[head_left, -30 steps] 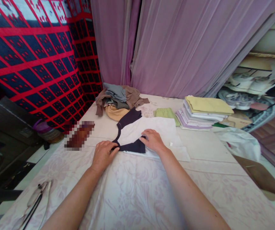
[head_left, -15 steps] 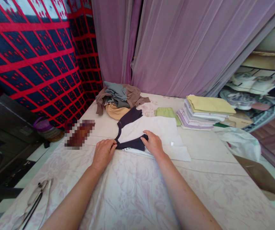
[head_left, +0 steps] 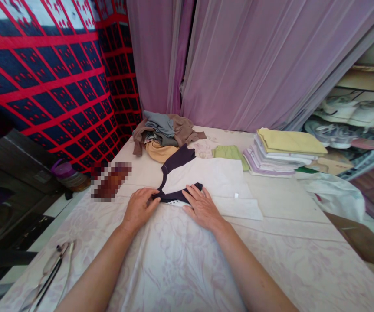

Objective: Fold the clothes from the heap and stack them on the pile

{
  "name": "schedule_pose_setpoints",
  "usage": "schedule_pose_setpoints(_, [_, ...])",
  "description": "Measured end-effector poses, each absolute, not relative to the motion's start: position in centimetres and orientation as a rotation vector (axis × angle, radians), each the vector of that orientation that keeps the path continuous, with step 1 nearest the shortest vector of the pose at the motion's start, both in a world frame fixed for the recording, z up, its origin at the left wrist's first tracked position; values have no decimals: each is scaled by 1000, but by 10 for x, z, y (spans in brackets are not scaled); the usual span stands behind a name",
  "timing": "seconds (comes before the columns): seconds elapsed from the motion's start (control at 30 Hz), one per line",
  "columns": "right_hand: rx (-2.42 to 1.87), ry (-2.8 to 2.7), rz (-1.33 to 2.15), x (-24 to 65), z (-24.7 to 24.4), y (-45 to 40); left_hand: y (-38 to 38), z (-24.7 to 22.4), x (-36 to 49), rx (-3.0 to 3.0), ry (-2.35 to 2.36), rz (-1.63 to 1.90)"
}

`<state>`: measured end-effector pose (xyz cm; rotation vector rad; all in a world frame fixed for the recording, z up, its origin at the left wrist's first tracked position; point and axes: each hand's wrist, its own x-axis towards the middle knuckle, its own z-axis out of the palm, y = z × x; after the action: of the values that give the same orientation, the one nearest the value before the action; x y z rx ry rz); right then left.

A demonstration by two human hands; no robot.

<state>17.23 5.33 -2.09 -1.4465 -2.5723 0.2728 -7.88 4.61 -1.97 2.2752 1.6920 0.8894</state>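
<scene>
A white shirt (head_left: 206, 171) with dark sleeves and a dark neckband lies on the bed-like surface (head_left: 174, 260), its neck toward the left. The near dark sleeve is folded in over the white body. My left hand (head_left: 139, 206) is closed at the neckband, thumb and fingertips gripping the dark cloth. My right hand (head_left: 203, 207) rests on the folded sleeve with its fingers stretched out and apart. Part of the sleeve is hidden under those fingers.
Crumpled clothes (head_left: 167, 130) are heaped at the back left. Folded green cloth (head_left: 228, 152) lies beside a folded stack topped by yellow cloth (head_left: 291, 142). Glasses (head_left: 48, 268) lie near left; a pixelated patch (head_left: 110, 182) covers something. Shoes (head_left: 343, 134) stand on a rack at right.
My right hand has gone from gripping the sleeve's end to lying spread over the sleeve, slightly left. My left thumb has shifted at the neckband. The view has turned slightly.
</scene>
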Motion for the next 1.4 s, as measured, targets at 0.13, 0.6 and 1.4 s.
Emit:
schedule_pose_setpoints(0.13, [-1416,-2421,263,179,-21,53,47,-18,-78,2289,1763,767])
schedule_pose_setpoints(0.6, [-1425,-2068,97,199,-32,51,36,-11,-62,2540,1538,822])
schedule_pose_setpoints(1.4, [-1642,-2023,172,229,-32,53,64,18,15,2677,1254,274])
